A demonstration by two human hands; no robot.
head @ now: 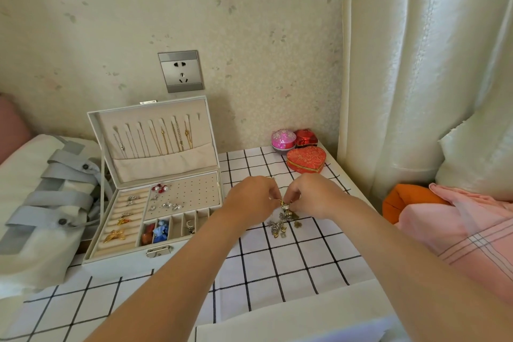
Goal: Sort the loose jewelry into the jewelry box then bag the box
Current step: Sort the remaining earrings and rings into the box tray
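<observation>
Two hands, left hand [251, 197] and right hand [313, 194], pinch one small charm [285, 206] above the loose pile [280, 226]. Best lift it clear slowly before crossing to the open jewelry box [155, 203].

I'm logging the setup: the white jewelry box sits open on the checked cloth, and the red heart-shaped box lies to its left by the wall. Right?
Not quite. In the head view the red heart-shaped box lies to the right of the open white jewelry box, near the wall. The jewelry box does sit open on the checked cloth.
</observation>
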